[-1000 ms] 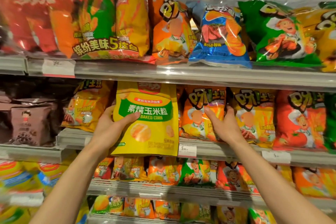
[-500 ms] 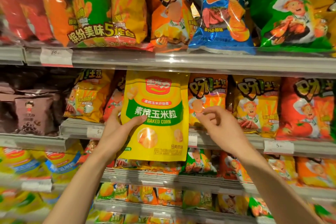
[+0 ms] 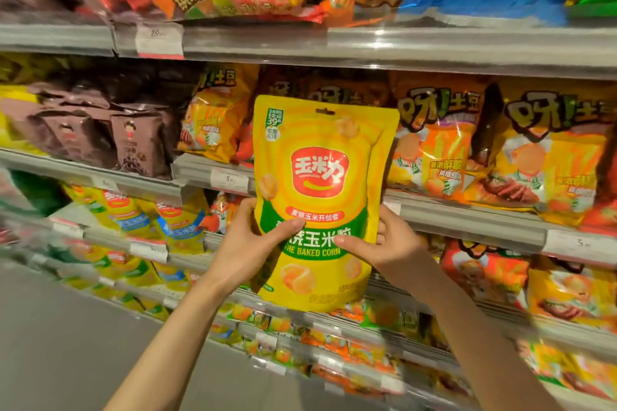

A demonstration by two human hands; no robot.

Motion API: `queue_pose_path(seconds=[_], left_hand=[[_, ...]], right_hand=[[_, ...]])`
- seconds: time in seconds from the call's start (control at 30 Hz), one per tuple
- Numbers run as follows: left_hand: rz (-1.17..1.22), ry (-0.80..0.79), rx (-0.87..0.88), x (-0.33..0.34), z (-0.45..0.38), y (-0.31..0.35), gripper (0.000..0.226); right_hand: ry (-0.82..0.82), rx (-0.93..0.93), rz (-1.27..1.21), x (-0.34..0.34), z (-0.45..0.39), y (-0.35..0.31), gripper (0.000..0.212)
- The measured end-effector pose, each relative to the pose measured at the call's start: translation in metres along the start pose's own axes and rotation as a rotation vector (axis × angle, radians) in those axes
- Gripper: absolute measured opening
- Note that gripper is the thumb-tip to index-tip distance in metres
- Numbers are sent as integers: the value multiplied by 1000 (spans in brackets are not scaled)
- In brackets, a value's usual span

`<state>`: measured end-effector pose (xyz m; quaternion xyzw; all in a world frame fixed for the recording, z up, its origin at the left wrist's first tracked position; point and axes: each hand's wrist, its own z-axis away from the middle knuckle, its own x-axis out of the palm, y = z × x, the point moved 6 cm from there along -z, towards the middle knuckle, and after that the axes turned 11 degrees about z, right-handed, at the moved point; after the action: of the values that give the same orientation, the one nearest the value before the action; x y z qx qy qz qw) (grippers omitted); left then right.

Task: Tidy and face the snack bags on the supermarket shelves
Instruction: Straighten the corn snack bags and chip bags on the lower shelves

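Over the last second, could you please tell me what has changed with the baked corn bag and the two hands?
The right hand left the orange potato-snack bag on the shelf and took hold of the yellow baked corn bag, which has come down and out in front of the shelf edge. The left hand kept its grip throughout, thumb across the front. The shelved bags stayed put.

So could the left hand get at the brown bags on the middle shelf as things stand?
Probably not straight away. The left hand grips the yellow corn bag together with the right hand. The brown bags sit to its left with nothing in front of them, so it would only need to let go.
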<state>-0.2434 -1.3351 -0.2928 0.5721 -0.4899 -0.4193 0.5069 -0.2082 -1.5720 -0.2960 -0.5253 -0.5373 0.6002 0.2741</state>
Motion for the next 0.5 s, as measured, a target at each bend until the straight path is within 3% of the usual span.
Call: queue_pose_path(seconds=[0.27, 0.43, 0.5], left_hand=[[-42, -76, -12, -54, 17, -16, 66], [-41, -69, 10, -138, 22, -12, 63], [-55, -49, 25, -182, 24, -11, 61]], right_hand=[[17, 65, 28, 56, 9, -1, 57], [41, 77, -4, 136, -7, -25, 88], [71, 56, 35, 175, -20, -36, 84]])
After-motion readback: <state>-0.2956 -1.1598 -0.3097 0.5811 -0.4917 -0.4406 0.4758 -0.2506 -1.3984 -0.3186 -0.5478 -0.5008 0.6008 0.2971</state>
